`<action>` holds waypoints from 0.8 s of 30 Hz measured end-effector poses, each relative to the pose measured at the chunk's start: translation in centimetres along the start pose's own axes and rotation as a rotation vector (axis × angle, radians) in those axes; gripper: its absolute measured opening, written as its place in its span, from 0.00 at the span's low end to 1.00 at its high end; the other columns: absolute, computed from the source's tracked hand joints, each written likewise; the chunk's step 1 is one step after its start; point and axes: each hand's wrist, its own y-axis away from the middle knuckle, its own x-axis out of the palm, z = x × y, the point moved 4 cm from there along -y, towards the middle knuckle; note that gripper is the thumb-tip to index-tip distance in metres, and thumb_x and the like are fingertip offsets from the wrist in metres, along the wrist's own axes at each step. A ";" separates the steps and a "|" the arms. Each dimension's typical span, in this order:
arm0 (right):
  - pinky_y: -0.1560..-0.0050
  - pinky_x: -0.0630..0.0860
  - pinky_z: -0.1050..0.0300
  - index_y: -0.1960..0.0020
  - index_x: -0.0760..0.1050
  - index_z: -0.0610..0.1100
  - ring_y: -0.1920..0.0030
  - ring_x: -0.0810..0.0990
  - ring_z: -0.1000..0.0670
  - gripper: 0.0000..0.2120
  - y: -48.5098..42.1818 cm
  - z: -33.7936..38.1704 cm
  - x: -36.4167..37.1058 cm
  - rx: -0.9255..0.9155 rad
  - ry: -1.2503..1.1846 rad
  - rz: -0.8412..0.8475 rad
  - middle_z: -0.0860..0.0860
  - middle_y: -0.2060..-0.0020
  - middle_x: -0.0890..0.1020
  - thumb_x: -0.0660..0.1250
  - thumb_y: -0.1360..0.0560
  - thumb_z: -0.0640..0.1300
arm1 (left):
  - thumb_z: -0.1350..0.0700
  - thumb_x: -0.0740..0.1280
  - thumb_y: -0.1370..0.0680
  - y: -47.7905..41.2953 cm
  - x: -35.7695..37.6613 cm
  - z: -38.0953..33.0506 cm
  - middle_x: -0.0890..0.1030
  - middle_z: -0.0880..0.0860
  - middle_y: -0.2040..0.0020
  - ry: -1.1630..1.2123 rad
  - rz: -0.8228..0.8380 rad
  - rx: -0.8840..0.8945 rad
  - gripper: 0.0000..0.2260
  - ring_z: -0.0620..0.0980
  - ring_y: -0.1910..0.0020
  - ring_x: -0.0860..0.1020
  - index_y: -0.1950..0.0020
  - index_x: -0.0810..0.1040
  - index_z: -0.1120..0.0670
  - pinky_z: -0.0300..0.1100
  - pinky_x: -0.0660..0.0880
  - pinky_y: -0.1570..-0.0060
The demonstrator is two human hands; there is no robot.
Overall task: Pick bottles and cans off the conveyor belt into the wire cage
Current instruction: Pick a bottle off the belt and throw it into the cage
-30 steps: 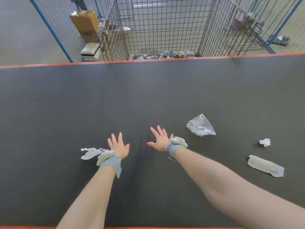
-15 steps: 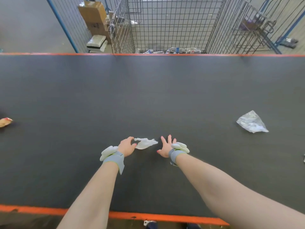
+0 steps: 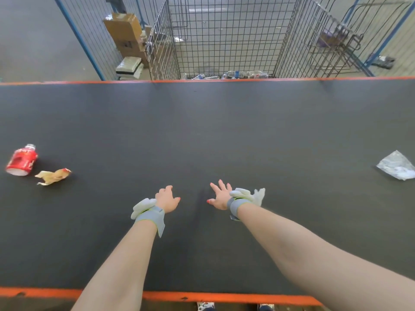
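Note:
A red bottle (image 3: pixel 21 160) with a white cap lies on its side at the far left of the dark conveyor belt (image 3: pixel 202 131). My left hand (image 3: pixel 167 198) hovers over the near middle of the belt, its fingers loosely curled and holding nothing. My right hand (image 3: pixel 219 196) hovers beside it with fingers spread, also empty. Both wrists wear grey straps with white pads. The wire cage (image 3: pixel 224 37) stands beyond the belt's far edge, with several clear bottles (image 3: pixel 242 74) on its floor.
A crumpled yellowish wrapper (image 3: pixel 54 176) lies just right of the red bottle. A white scrap (image 3: pixel 259 195) lies by my right wrist. A clear plastic bag (image 3: pixel 396 166) lies at the right edge. Cardboard boxes (image 3: pixel 125 34) stand behind the mesh, left of the cage.
The belt has carried the litter to the right: the bag and white scrap shifted right, and the red bottle and yellowish wrapper came into view at the left. My hands stayed near the middle.

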 end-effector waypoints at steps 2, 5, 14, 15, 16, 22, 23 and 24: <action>0.27 0.50 0.34 0.23 0.42 0.61 0.22 0.43 0.42 0.34 0.4 0.4 -0.5 -0.006 0.005 -0.009 0.55 0.22 0.42 0.55 0.23 0.63 | 0.51 0.59 0.19 0.1 -0.2 0.7 0.57 0.59 0.25 -0.015 -0.028 -0.018 0.27 0.60 0.26 0.57 0.23 0.53 0.56 0.50 0.57 0.28; 0.28 0.50 0.34 0.23 0.42 0.61 0.22 0.42 0.42 0.35 0.5 0.4 0.0 0.009 0.006 0.041 0.55 0.22 0.41 0.55 0.24 0.64 | 0.51 0.59 0.19 0.1 -0.5 1.7 0.48 0.59 0.23 0.008 -0.089 -0.050 0.29 0.59 0.24 0.48 0.23 0.51 0.55 0.52 0.52 0.26; 0.28 0.54 0.35 0.23 0.42 0.62 0.23 0.49 0.38 0.38 0.8 0.9 -0.8 0.113 -0.005 0.097 0.54 0.22 0.40 0.55 0.28 0.68 | 0.52 0.60 0.20 -0.2 -1.9 3.5 0.45 0.59 0.22 0.039 -0.138 -0.108 0.30 0.59 0.24 0.46 0.22 0.50 0.55 0.52 0.51 0.26; 0.27 0.54 0.36 0.23 0.42 0.62 0.23 0.49 0.38 0.38 0.6 1.3 -0.9 0.105 -0.021 0.081 0.53 0.22 0.40 0.55 0.27 0.68 | 0.52 0.60 0.20 -0.2 -2.1 3.6 0.45 0.59 0.22 0.040 -0.149 -0.111 0.30 0.59 0.24 0.46 0.22 0.50 0.55 0.52 0.50 0.26; 0.26 0.53 0.38 0.23 0.42 0.61 0.23 0.48 0.38 0.37 0.8 1.9 -1.3 0.087 -0.018 0.078 0.52 0.22 0.40 0.55 0.25 0.66 | 0.52 0.60 0.20 -0.2 -2.2 3.8 0.46 0.59 0.23 0.037 -0.157 -0.114 0.29 0.59 0.23 0.46 0.22 0.50 0.56 0.51 0.50 0.26; 0.25 0.47 0.43 0.21 0.42 0.55 0.22 0.45 0.39 0.34 1.7 5.5 -2.6 -0.043 -0.047 0.055 0.50 0.22 0.39 0.55 0.20 0.59 | 0.52 0.60 0.20 -0.3 -2.9 5.5 0.47 0.61 0.23 0.026 -0.198 -0.146 0.30 0.60 0.24 0.46 0.23 0.51 0.57 0.50 0.48 0.25; 0.24 0.47 0.43 0.21 0.42 0.55 0.22 0.45 0.39 0.34 1.5 6.0 -2.7 -0.058 -0.037 0.055 0.50 0.22 0.40 0.55 0.20 0.60 | 0.51 0.60 0.20 -0.4 -3.1 5.8 0.48 0.61 0.23 0.018 -0.205 -0.152 0.30 0.60 0.24 0.46 0.23 0.51 0.57 0.50 0.48 0.25; 0.24 0.46 0.43 0.21 0.42 0.56 0.22 0.44 0.40 0.34 1.4 6.4 -2.8 -0.071 -0.032 0.055 0.51 0.22 0.40 0.55 0.20 0.60 | 0.51 0.60 0.20 -0.5 -3.3 6.1 0.48 0.61 0.23 0.014 -0.209 -0.161 0.30 0.60 0.24 0.47 0.23 0.51 0.58 0.50 0.48 0.25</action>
